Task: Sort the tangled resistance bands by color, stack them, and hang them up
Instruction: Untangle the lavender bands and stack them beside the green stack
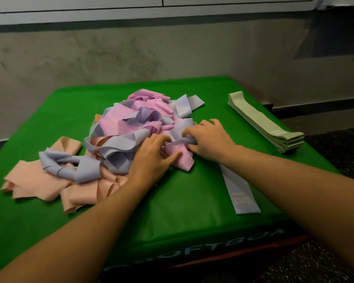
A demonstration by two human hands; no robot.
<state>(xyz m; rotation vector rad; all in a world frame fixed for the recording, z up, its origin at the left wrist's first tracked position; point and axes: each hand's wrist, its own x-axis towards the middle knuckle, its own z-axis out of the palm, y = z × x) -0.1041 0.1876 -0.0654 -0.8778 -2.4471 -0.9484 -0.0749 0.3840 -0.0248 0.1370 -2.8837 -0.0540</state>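
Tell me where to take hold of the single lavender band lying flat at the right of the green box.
Take the flat lavender band at its near end, coming from the box's front edge. It lies straight, apart from the tangled pile, and that end sits close to the edge of the green box, so fingers can slide under and pinch it.

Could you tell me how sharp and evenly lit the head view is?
Head view: soft overall, both hands slightly blurred on the pile; box brightly lit, floor at lower right dark; wide-angle bending tilts the box edges; the lettering is dim.
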